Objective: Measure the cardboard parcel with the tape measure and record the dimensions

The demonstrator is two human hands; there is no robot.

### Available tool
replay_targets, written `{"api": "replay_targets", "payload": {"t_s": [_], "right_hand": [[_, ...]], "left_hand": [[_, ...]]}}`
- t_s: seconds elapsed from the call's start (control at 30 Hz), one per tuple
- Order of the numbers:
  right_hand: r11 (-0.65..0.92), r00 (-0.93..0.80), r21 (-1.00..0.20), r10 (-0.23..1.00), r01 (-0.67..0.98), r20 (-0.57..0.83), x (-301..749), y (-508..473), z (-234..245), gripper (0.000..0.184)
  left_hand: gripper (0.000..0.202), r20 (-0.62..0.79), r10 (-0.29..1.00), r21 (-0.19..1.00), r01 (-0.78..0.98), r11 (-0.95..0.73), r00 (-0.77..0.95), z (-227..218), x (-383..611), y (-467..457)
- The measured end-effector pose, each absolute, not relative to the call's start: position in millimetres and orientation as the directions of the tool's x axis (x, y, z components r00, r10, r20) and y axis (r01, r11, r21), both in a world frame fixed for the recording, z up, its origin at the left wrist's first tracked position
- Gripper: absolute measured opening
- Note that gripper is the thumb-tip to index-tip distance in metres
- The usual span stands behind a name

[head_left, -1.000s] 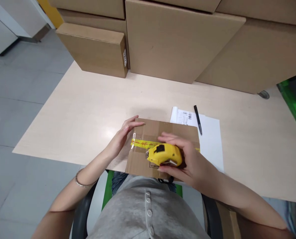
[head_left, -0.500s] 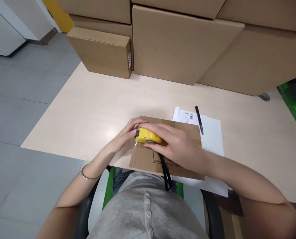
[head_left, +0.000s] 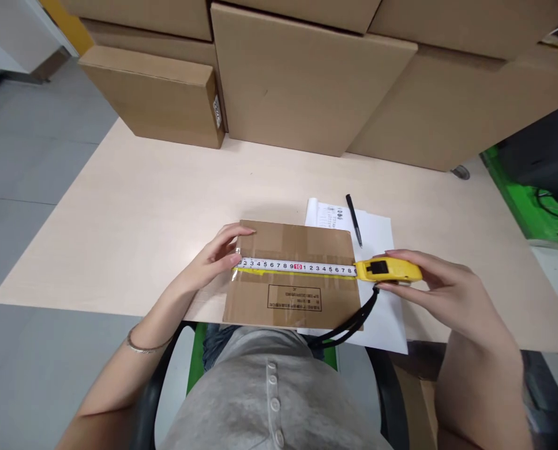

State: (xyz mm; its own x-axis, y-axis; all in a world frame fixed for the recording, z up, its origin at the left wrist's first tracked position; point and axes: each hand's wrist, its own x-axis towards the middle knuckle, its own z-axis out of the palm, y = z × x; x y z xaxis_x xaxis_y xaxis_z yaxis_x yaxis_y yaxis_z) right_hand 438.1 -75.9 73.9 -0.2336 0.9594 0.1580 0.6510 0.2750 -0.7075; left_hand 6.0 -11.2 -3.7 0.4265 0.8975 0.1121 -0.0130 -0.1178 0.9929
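One tape measure (head_left: 389, 269), one pen (head_left: 354, 220) — perhaps eight boxes (head_left: 293, 300).

Was lit brightly and evenly. Showed pale glare on the table (head_left: 133, 206) near the left hand (head_left: 211, 259). Cast a soft shadow behind the cardboard box (head_left: 291, 244). Rendered tape measure (head_left: 391, 269) digits legibly. Stretched toward the outer edges.

Passage is available along the bench (head_left: 189, 187) between the small carton (head_left: 288, 300) and the stacked boxes (head_left: 302, 87). From my position, boxes block the far side; the tape blade (head_left: 298, 267) crosses the carton.
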Motion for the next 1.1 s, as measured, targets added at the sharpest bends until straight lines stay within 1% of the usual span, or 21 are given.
{"api": "replay_targets", "payload": {"t_s": [0.23,0.43,0.57,0.63,0.73,0.8,0.87,0.9,1.0,1.1], "right_hand": [[0.333,-0.276,-0.707,0.94,0.624,0.199,434,-71,77,0.051],[0.3,-0.239,-0.7,0.953,0.648,0.187,441,-76,69,0.047],[0.309,-0.253,-0.697,0.949,0.648,0.186,439,-77,69,0.045],[0.289,-0.249,-0.679,0.955,0.675,0.159,439,-77,75,0.045],[0.255,-0.24,-0.616,0.965,0.746,0.108,437,-74,92,0.052],[0.272,-0.279,-0.583,0.957,0.766,0.079,429,-70,106,0.045],[0.297,-0.341,-0.585,0.939,0.755,0.037,413,-63,119,0.033],[0.302,-0.373,-0.592,0.928,0.747,0.003,402,-58,124,0.031],[0.324,-0.468,-0.608,0.879,0.725,-0.089,360,-40,133,0.036],[0.423,-0.593,-0.599,0.798,0.68,-0.11,315,-22,135,0.035]], "left_hand": [[0.04,0.136,0.896,0.987,0.02,-0.159,0.423,-10,3,-8],[0.043,0.147,0.896,0.986,0.01,-0.166,0.42,-13,2,-8],[0.043,0.161,0.894,0.983,0.016,-0.185,0.417,-11,4,-7],[0.042,0.155,0.898,0.984,0.015,-0.177,0.412,-10,6,-8],[0.043,0.138,0.912,0.988,0.013,-0.154,0.386,-12,6,-9],[0.044,0.129,0.918,0.989,0.017,-0.146,0.375,-16,5,-9],[0.046,0.13,0.918,0.989,0.022,-0.149,0.375,-21,3,-8],[0.047,0.131,0.918,0.988,0.025,-0.151,0.375,-24,2,-8],[0.049,0.125,0.918,0.988,0.033,-0.149,0.377,-28,0,-6],[0.052,0.122,0.917,0.989,0.03,-0.144,0.379,-28,2,-6]]}}
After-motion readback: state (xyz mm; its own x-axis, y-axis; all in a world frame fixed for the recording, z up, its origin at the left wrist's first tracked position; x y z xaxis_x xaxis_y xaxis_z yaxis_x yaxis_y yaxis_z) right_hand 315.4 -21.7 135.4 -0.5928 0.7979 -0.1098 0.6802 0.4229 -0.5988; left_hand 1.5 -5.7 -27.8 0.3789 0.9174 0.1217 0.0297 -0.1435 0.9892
